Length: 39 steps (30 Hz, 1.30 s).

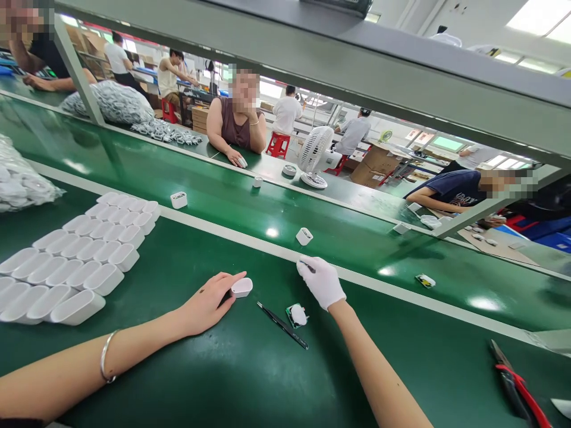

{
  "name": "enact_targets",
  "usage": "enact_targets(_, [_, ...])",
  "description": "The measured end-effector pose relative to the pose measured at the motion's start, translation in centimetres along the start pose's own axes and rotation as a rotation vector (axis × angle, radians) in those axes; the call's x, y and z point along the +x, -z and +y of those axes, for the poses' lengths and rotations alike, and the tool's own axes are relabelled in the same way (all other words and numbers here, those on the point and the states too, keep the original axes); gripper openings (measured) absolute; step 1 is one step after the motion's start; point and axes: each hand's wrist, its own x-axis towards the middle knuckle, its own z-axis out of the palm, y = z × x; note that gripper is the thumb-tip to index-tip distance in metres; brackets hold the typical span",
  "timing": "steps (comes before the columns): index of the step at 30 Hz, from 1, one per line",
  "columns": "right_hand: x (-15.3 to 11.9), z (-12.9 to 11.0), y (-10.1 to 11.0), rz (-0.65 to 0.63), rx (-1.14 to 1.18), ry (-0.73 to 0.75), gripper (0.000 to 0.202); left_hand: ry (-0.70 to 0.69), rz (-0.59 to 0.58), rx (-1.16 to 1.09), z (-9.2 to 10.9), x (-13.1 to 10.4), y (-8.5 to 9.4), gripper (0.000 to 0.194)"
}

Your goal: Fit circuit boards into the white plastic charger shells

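Note:
My left hand [207, 306], bare with a silver bangle at the wrist, has thumb and fingers closed around a white oval plastic housing [242, 288] on the green table. My right hand [321, 282] wears a white glove and rests by the pale edge strip. Its fingers are curled together; what they hold, if anything, is hidden. Just beyond it, on the belt, stands another white housing [304, 236], apart from the fingers. Between my hands lie black tweezers [282, 325] and a small green circuit board with a white part [297, 315].
Rows of white housings [74, 261] fill the left, behind them a plastic bag of parts [22, 178]. Red-handled pliers [517, 380] lie at right. The green belt [214, 208] carries several pieces. Co-workers sit across it, near a white fan [316, 154]. A metal beam [312, 65] crosses overhead.

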Motion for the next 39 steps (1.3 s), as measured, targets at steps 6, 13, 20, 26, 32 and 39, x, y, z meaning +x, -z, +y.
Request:
enact_targets(6, [-1.5,3.0,1.6,0.182,-0.087,-0.215,0.030,0.002,-0.001,-0.001,0.1,-0.1,0.0,0.050])
enact_targets(13, [-5.2,0.8,0.4,0.152,-0.057,-0.203,0.051,0.037,0.036,0.003,0.8,-0.3,0.1,0.053])
enact_targets(20, [-5.2,-0.3,-0.9,0.164,0.072,-0.254,0.052,0.034,-0.030,-0.061,0.5,-0.6,0.4,0.058])
enact_targets(26, [-7.3,-3.9,-0.6,0.206,0.524,-0.118,0.039,-0.017,-0.115,-0.086,0.0,-0.6,1.0,0.064])
enact_targets(32, [-8.9,-6.9,-1.2,0.074,0.565,0.258,0.027,0.052,0.145,0.098,2.1,-1.7,0.3,0.088])
enact_targets(39, [-9.4,-7.4,-2.1,0.192,0.397,0.475,0.041,0.210,0.149,-0.056,1.3,-1.1,-0.9,0.062])
